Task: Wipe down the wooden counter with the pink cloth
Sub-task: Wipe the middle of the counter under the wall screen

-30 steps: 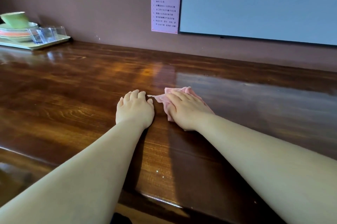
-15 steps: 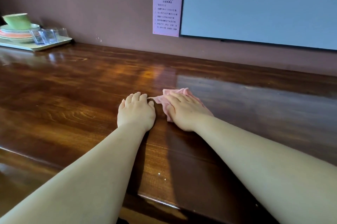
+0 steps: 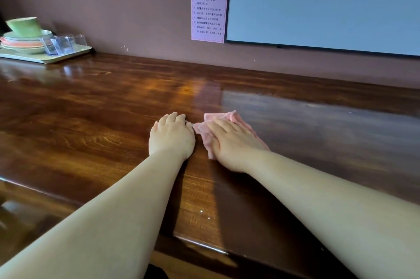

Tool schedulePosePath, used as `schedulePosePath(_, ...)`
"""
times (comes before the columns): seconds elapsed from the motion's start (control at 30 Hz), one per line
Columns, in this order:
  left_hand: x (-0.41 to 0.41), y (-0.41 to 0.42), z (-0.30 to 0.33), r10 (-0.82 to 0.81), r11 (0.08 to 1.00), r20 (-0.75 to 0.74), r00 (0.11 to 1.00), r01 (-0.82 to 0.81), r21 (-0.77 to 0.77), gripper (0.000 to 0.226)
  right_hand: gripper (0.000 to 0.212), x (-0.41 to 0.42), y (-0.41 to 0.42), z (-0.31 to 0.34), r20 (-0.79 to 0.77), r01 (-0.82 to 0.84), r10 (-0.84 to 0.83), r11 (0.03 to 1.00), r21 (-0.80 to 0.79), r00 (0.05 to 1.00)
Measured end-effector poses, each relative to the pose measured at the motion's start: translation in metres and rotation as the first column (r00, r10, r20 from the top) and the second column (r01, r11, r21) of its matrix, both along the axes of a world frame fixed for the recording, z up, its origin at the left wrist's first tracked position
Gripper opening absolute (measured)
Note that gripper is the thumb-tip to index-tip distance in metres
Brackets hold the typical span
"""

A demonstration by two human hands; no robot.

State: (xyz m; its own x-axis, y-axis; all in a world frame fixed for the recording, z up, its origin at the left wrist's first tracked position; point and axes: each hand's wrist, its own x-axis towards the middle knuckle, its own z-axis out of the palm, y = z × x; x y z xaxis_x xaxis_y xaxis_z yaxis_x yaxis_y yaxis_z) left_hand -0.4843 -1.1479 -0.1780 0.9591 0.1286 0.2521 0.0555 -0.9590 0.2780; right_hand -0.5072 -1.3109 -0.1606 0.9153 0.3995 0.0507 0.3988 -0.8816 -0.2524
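Cloth [image 3: 223, 117] is lying on the counter [image 3: 91, 133], at 3 o'clock from the left hand [image 3: 171, 136]. Right hand [image 3: 234, 143] is pressing it flat, fingers straight. Left hand is resting, fingers curled, holding nothing. Best to keep pressing flat, sliding slowly with the grain.

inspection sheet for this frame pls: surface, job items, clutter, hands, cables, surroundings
Surface: glossy wooden counter, wall and notice reflected in it.
Job's things: pink cloth, crumpled, flat on the counter.
Clutter: tray at far left with stacked plates, a green bowl on top, clear cups.
Hands: right hand presses the cloth; left hand rests on bare wood beside it.
Cables: nothing seen.
Surroundings: brown wall, pink notice, pale screen.
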Motion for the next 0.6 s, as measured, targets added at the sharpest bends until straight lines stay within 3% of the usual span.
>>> schedulePosePath(0.13, 0.001, 0.0, -0.002, -0.001, 1.0, -0.01, 1.0, 0.001, 0.001, 0.049, 0.05, -0.018, -0.006, -0.011, 0.052, -0.062, 0.061, 0.998, 0.018, 0.997)
schedulePosePath(0.33, 0.003, -0.001, 0.003, 0.008, 0.999, -0.027, 1.0, -0.009, -0.035, 0.053, 0.048, 0.005, 0.007, 0.009, -0.009, 0.059, -0.06, 0.998, -0.03, 0.998)
schedulePosePath(0.6, 0.008, 0.002, -0.001, 0.013, 1.0, -0.031, 0.999, -0.013, -0.022, 0.055, 0.049, -0.031, -0.021, -0.005, 0.071, -0.084, 0.084, 0.996, -0.002, 0.994)
